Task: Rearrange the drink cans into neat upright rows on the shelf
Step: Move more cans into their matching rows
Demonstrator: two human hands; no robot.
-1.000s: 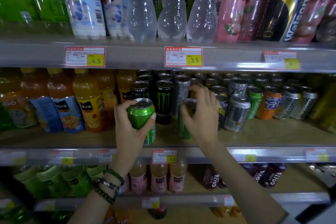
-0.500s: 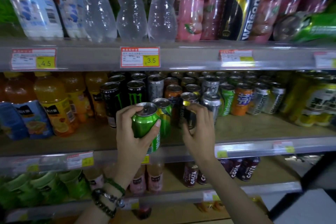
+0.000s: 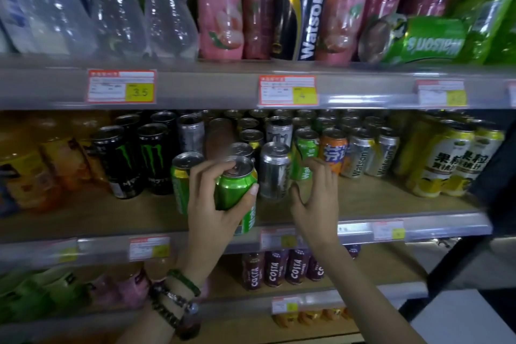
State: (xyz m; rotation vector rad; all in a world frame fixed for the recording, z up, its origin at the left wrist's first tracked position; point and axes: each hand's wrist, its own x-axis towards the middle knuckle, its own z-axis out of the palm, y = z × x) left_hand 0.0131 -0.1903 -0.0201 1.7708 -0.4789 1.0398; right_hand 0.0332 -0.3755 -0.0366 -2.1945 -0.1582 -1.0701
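Note:
My left hand grips a green can, held upright just above the front of the middle shelf. Another green can stands right behind it on the left. My right hand is open, fingers spread, beside a silver can and in front of a green Watson's can; it holds nothing. Black Monster cans stand to the left; orange and silver Watson's cans stand to the right. Several more cans fill the rows behind.
The upper shelf holds clear and pink bottles, a black Watson's can and a green can lying on its side. Orange juice bottles stand far left, yellow cans far right. Costa bottles sit on the shelf below.
The view swung to the right. My right hand let go of the can it was holding and opened. My left hand kept its green can and shifted a little right.

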